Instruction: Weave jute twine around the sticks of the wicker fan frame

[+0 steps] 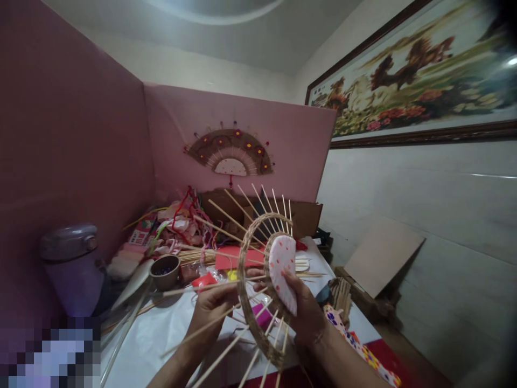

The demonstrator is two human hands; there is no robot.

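A half-round fan frame (pixel 243 269) of thin wooden sticks, with a curved band of twisted cord woven across them, is held up in front of me. At its inner edge sits a padded half-circle of white cloth (pixel 278 264) with red spots. My right hand (pixel 305 310) is closed around this padded piece, its thumb on the cloth. On the other side, my left hand (pixel 214 307) pinches the frame near the outer cord band and a stick. Parts of the left fingers are hidden behind the sticks and cord.
A finished-looking fan (pixel 232 153) with flowers hangs on the pink board (pixel 297 143). Left of the hands stand a small bowl (pixel 164 272) and a grey-purple container (pixel 72 269). Ribbons and loose sticks (pixel 196 257) lie behind. A flat board (pixel 383 256) leans on the right.
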